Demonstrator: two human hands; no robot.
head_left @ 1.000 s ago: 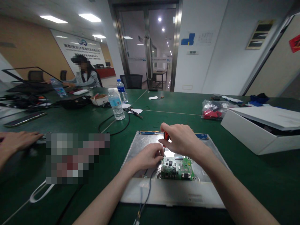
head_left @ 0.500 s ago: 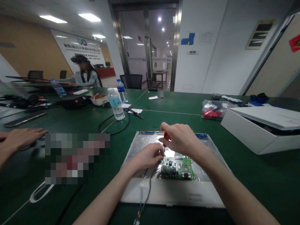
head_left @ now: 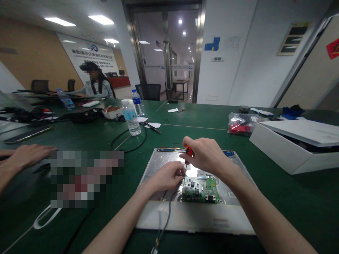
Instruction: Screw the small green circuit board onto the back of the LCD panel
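Note:
A metal-backed panel (head_left: pixel 150 173) lies flat on the green table, with a green circuit board (head_left: pixel 202 190) at its middle. My right hand (head_left: pixel 205 153) is closed around a red and black screwdriver (head_left: pixel 188 151), whose shaft points down to the board's upper left corner. At that same corner my left hand (head_left: pixel 169 174) has its thumb and fingers pinched together near the screwdriver's tip; what they hold is too small to tell. A grey cable (head_left: pixel 168 215) runs from the board's left side over the panel's front edge.
To the right stands a white box (head_left: pixel 286 151), with a plastic bag (head_left: pixel 242 123) behind it. Water bottles (head_left: pixel 131 118) and a black cable (head_left: pixel 144 141) lie beyond the panel's left. Another person's hand (head_left: pixel 31 155) is at far left; a person (head_left: pixel 97 84) sits farther back.
My right hand has turned slightly around the screwdriver, and more of the red handle shows. My left hand has stayed at the board's corner. The neighbour's hand at far left has shifted slightly.

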